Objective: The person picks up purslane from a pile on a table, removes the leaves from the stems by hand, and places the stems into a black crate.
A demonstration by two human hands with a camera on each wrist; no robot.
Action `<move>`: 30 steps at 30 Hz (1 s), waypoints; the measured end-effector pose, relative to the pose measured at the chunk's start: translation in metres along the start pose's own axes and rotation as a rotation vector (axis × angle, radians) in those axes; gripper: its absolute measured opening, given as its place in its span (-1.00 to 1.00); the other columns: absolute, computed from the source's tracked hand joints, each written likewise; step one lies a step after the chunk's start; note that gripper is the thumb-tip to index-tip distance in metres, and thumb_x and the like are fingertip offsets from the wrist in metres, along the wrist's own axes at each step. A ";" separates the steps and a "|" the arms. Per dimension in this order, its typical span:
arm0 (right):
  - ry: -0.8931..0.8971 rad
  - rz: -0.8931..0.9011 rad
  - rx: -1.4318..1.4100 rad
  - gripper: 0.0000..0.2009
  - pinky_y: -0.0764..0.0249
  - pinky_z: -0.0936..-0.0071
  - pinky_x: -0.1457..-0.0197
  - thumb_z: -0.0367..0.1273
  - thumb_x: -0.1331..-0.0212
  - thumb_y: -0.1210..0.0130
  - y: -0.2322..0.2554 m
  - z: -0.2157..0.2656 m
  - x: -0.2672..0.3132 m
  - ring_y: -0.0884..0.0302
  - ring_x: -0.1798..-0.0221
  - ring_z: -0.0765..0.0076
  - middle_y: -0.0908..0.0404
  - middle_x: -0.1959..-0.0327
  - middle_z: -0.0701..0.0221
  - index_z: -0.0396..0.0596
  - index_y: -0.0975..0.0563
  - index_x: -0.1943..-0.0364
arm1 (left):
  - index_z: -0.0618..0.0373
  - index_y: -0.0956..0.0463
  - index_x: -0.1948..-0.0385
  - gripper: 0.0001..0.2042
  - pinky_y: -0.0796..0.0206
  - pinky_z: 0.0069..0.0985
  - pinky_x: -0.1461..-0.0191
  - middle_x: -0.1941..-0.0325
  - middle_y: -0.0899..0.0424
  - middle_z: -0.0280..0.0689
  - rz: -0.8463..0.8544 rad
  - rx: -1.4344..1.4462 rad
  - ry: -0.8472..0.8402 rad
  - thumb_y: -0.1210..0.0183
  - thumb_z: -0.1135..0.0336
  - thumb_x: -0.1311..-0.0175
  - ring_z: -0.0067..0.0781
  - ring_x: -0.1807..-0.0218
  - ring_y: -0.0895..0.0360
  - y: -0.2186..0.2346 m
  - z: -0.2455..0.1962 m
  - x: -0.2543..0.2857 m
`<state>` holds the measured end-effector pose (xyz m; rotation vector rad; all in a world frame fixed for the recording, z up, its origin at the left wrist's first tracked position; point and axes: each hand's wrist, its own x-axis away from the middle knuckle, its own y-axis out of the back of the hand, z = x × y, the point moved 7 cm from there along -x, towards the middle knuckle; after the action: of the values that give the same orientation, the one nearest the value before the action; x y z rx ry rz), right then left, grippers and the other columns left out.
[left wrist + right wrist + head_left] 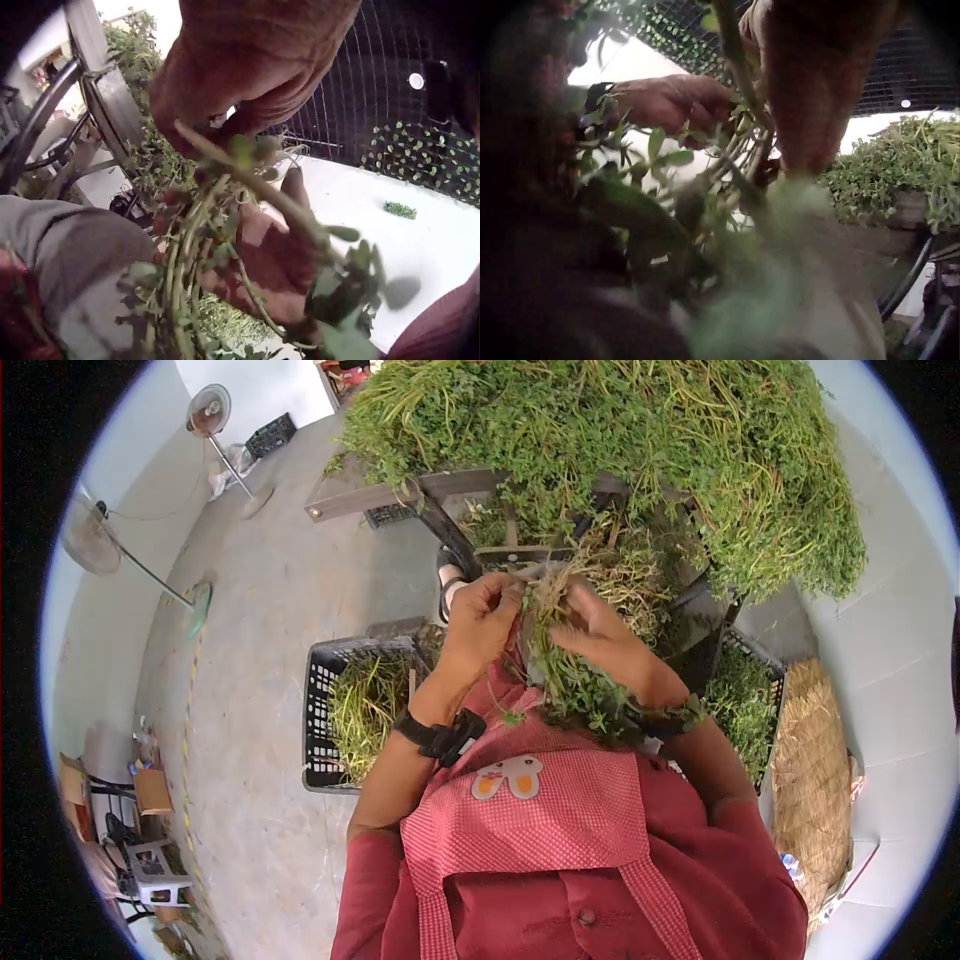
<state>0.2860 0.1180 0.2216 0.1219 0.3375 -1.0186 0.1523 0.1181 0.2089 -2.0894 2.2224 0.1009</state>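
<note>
A bunch of leafy green stems (565,680) with pale roots at its top hangs before the apron, in the middle of the head view. My right hand (615,645) grips this bunch from the right, its thumb lying across the stems. On the left, my left hand (478,625) has thumb and forefinger pinched together at the edge of the bunch. The left wrist view shows the left hand (247,67) above, pinching a single stem (277,199), while stems arch over the palm of the right hand below. Blurred leaves hide much of the right wrist view.
A large heap of greens (620,430) covers the wooden table ahead. A black crate (318,710) with yellowish stems stands left; another crate with greens is at right, next to a straw bundle (812,780). Dry stems lie under the table edge. Two fans stand far left.
</note>
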 end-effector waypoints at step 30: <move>-0.168 -0.043 -0.215 -0.78 -0.45 0.48 0.12 -0.37 -0.17 -0.03 0.026 0.018 -0.032 -0.54 0.21 0.36 -0.58 0.25 0.25 -0.25 -0.49 0.19 | 0.14 -0.47 0.44 -0.83 0.23 -0.71 0.69 0.74 -0.17 -0.61 -0.188 0.293 0.128 -0.07 0.24 -0.25 -0.81 0.75 0.02 0.042 0.030 0.000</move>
<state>0.2963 0.1534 0.2477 -0.1643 0.2954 -1.0210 0.1106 0.1235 0.1784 -2.1747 1.9461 -0.3576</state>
